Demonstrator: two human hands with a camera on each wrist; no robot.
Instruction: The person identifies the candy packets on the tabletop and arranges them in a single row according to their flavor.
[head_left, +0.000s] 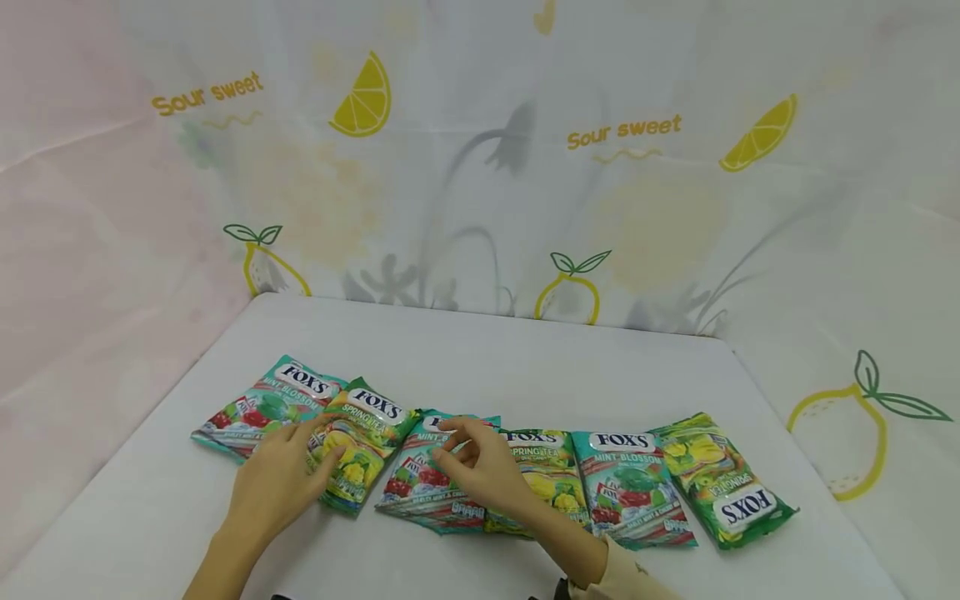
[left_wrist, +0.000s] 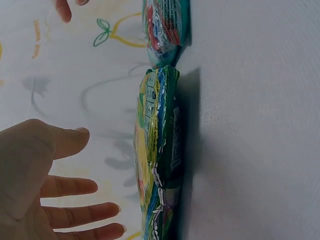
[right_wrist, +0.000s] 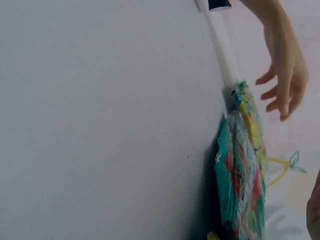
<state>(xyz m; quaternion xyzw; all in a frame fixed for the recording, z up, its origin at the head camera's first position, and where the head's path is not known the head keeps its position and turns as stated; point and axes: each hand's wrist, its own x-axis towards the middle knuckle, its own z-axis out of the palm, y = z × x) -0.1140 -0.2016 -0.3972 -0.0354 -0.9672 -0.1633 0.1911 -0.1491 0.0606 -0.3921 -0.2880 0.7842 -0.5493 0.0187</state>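
Note:
My left hand (head_left: 273, 483) hovers with loosely spread fingers beside a green-yellow Fox's Spring Tea candy packet (head_left: 371, 421). In the left wrist view a gap shows between those fingers and the packet (left_wrist: 157, 145). Left of it lies a teal Fox's Mint Blossom candy packet (head_left: 281, 396), partly behind the hand. Above another Mint Blossom packet (head_left: 416, 479) is my right hand (head_left: 487, 475), its fingers loosely bent and holding nothing visible. Only a sliver of the right hand (right_wrist: 314, 212) shows in the right wrist view, where the left hand (right_wrist: 287, 70) hangs with fingers down.
To the right lie a Spring Tea packet (head_left: 543, 475) partly hidden by the right forearm, a Mint Blossom packet (head_left: 633, 487) and an upside-down, tilted Spring Tea packet (head_left: 720, 475). All rest on a white table (head_left: 480, 350), before a lemon-print cloth backdrop (head_left: 480, 167).

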